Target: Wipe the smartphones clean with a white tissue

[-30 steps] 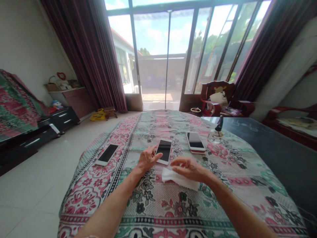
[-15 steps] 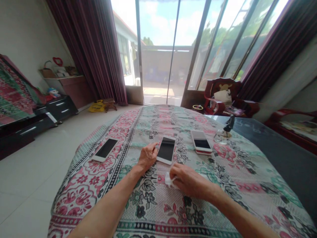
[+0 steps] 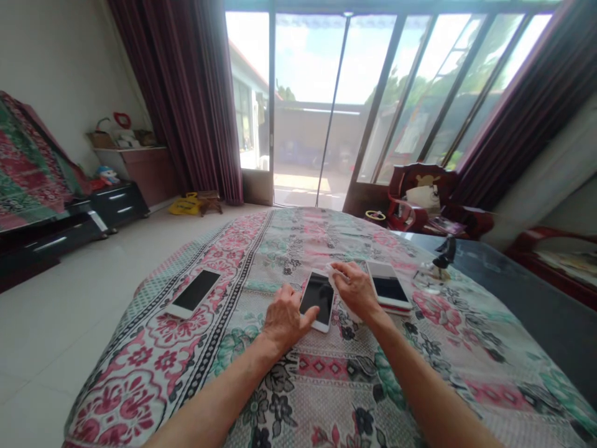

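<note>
A white smartphone point(image 3: 318, 301) with a dark screen lies flat on the flowered cloth in front of me. My left hand point(image 3: 284, 316) grips its left side, the thumb lying across the lower screen. Pinched in my right hand point(image 3: 353, 287) is a crumpled white tissue point(image 3: 332, 271), held at the phone's upper right corner. Just right of that hand lies a stack of white phones point(image 3: 388, 287), the top one face up. Farther left, another white phone point(image 3: 194, 294) rests alone, screen up.
The patterned cloth point(image 3: 261, 367) covers the table. A clear bottle with a black spray top point(image 3: 431, 274) stands to the right, near a dark tabletop point(image 3: 494, 274). Beyond are a red wooden chair point(image 3: 420, 196), glass doors point(image 3: 308, 149) and a yellow bag point(image 3: 185, 204).
My right hand has moved forward with the tissue, from below the phone to its upper right corner. My left thumb has come onto the screen. The view has tilted slightly up.
</note>
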A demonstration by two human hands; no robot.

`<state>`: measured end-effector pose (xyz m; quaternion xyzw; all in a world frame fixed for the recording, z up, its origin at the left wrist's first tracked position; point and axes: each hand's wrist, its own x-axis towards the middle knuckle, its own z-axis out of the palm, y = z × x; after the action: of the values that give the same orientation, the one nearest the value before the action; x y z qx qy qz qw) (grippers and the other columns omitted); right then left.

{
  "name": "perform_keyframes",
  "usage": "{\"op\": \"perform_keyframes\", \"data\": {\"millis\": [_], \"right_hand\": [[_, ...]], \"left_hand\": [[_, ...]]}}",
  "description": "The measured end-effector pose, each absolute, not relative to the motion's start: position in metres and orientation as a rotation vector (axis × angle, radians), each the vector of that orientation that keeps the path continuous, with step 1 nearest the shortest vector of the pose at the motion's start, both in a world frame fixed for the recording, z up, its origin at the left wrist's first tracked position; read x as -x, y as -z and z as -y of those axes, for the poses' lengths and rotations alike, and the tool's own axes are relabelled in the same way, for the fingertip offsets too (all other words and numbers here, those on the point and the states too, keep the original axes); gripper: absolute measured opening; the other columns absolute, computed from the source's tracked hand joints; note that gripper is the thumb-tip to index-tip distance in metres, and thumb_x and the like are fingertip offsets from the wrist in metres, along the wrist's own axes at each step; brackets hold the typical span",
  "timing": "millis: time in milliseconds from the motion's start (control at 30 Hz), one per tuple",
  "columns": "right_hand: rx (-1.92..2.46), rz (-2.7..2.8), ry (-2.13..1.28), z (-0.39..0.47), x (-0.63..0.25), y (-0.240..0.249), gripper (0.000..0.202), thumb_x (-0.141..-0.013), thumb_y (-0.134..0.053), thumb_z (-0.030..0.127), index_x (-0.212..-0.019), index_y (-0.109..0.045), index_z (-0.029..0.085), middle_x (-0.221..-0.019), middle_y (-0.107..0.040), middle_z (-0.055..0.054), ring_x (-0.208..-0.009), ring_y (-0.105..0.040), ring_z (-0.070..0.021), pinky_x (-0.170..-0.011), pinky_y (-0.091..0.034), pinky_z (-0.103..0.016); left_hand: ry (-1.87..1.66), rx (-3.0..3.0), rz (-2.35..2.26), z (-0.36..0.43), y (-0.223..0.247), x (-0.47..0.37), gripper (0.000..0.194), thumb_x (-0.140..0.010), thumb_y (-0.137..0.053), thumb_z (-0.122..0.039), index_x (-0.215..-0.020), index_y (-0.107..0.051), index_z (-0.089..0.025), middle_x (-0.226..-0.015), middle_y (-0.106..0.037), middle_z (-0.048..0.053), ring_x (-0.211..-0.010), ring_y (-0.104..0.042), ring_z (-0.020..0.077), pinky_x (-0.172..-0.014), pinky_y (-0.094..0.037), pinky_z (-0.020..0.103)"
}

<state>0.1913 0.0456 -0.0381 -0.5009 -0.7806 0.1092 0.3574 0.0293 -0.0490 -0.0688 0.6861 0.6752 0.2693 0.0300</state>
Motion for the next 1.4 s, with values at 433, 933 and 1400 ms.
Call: {"op": "perform_keyframes", "data": {"millis": [433, 933, 1400], "right_hand": [[1.307, 2.165, -0.256, -0.059, -0.19, 0.065, 0.026, -0.082, -0.042, 0.018, -0.098, -0.064, 0.016, -0.097, -0.067, -0.009, -0.09, -0.06, -0.0185, -0.083, -0.042, -0.028], [1.471, 2.203, -0.127, -0.049, -0.197, 0.057, 0.024, -0.081, -0.044, 0.015, -0.092, -0.065, 0.016, -0.092, -0.066, -0.008, -0.085, -0.058, -0.017, -0.076, -0.037, -0.024], [1.164, 2.252, -0.038, -0.035, -0.184, 0.051, 0.027, -0.082, -0.045, 0.01, -0.1, -0.063, 0.021, -0.095, -0.057, -0.006, -0.089, -0.055, -0.017, -0.08, -0.041, -0.026]], "left_hand": [[-0.804, -2.128, -1.991, 0.059, 0.069, -0.049, 0.084, -0.061, -0.068, -0.049, -0.129, -0.04, -0.008, -0.11, -0.051, 0.015, -0.103, -0.048, 0.0306, -0.091, -0.042, 0.042], [-0.722, -2.19, -1.833, 0.052, 0.057, -0.03, 0.072, -0.056, -0.064, -0.03, -0.124, -0.047, -0.014, -0.106, -0.054, 0.011, -0.099, -0.05, 0.0276, -0.089, -0.044, 0.038], [-0.671, -2.326, -1.582, 0.032, 0.061, 0.027, 0.079, -0.057, -0.075, -0.039, -0.128, -0.047, -0.021, -0.133, -0.047, 0.01, -0.124, -0.04, 0.0301, -0.103, -0.035, 0.041]]}}
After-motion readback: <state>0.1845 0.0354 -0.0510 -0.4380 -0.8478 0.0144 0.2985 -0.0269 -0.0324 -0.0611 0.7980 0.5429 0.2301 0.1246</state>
